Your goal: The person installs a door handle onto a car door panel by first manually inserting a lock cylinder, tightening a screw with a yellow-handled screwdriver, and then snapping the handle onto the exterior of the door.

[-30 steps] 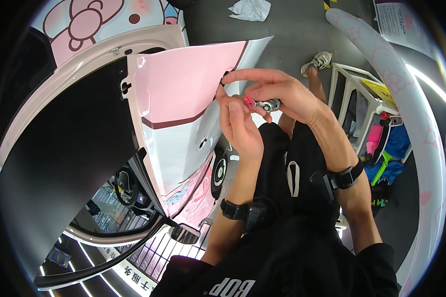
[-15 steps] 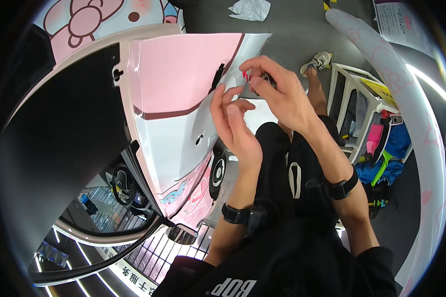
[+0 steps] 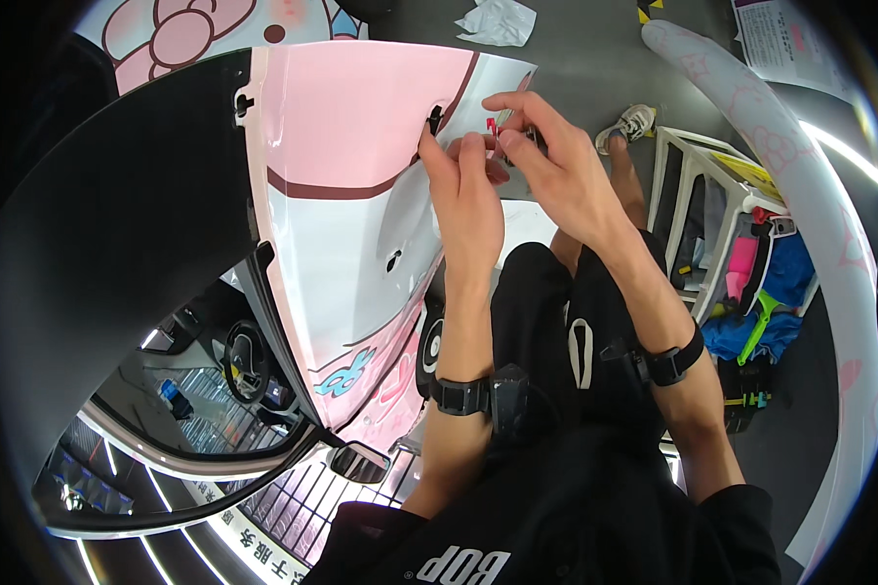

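Observation:
A car door panel (image 3: 332, 117) covered in pink and white film with cartoon patterns stands on the left. My right hand (image 3: 561, 166) is closed in a pinch on a small red tool (image 3: 492, 126), beside the door's edge; its far end is hidden by the fingers. My left hand (image 3: 468, 200) is up against the door, its fingers bent and apart, one near the black handle recess (image 3: 434, 120). Its other fingertips come close to the red tool; whether they touch it I cannot tell. Lower on the door is a small dark hole (image 3: 393, 260).
A white cart (image 3: 704, 210) on the right holds cloths, a pink item (image 3: 740, 268) and a green scraper (image 3: 759, 327). Another person's shoe (image 3: 634, 123) is beside it. Crumpled white sheeting (image 3: 498, 21) lies on the floor. A long patterned white panel (image 3: 800, 166) curves along the right.
My left hand has moved up to the handle recess and turned. My right hand, with the red tool, has shifted slightly up and right. The door appears slightly shifted in view.

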A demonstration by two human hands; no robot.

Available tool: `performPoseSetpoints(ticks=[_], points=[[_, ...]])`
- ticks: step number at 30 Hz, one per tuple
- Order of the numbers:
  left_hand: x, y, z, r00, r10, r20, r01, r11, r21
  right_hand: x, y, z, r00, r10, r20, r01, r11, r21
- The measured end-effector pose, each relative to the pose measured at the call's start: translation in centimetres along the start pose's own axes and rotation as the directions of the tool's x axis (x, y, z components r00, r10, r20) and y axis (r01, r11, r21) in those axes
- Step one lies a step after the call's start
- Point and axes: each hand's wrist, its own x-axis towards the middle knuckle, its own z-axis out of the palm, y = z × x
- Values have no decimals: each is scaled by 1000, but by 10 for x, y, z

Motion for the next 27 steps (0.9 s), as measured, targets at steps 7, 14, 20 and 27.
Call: performPoseSetpoints(ticks=[7, 14, 20, 27], points=[[0, -21, -6, 982, 187, 6, -187, 982, 6, 8, -2, 9, 994, -106, 18, 107, 989, -100], [2, -32, -6, 971, 237, -25, -238, 970, -54, 17, -8, 9, 991, -131, 29, 134, 976, -171], [6, -41, -9, 960, 279, -1, -279, 960, 16, 15, -2, 32, 968, -234, -91, 201, 940, -275], [2, -40, -12, 965, 264, -5, -260, 954, 149, 12, -4, 53, 927, -207, -313, 130, 960, -248]])
